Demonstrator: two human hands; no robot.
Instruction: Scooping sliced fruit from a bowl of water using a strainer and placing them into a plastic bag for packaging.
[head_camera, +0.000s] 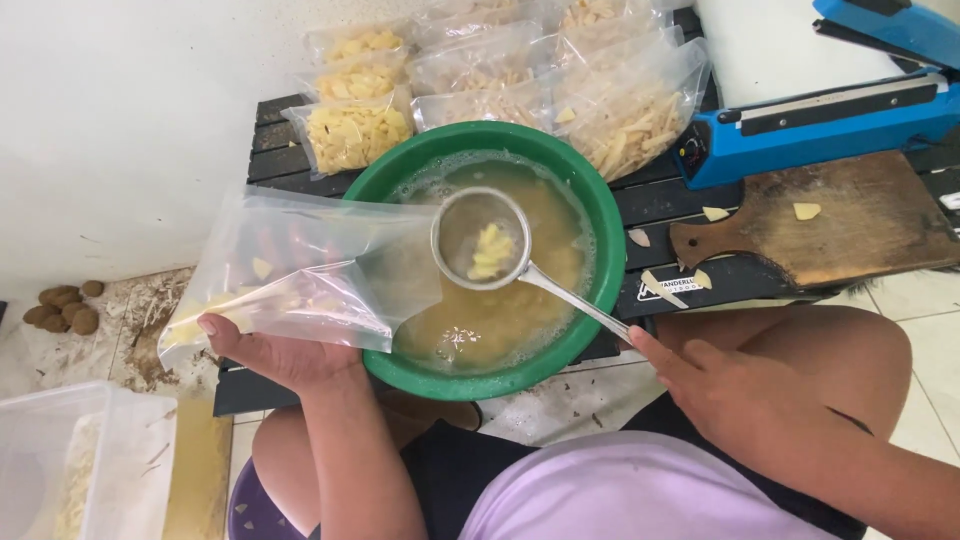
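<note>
Her left hand (285, 355) grasps a sagging clear bag (300, 275) while the right hand (715, 385) grips the strainer (483, 240) handle; wet yellow slices (487, 252) could slide past the bag's mouth, back into the green basin (600, 215).

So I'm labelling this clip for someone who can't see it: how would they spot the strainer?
Find the big green basin of cloudy yellowish water at the centre. Just above the water is a small round metal mesh strainer with a few pale yellow pieces in it, its thin handle in the right hand. It is the only metal utensil; the left hand holds a clear bag.
</note>
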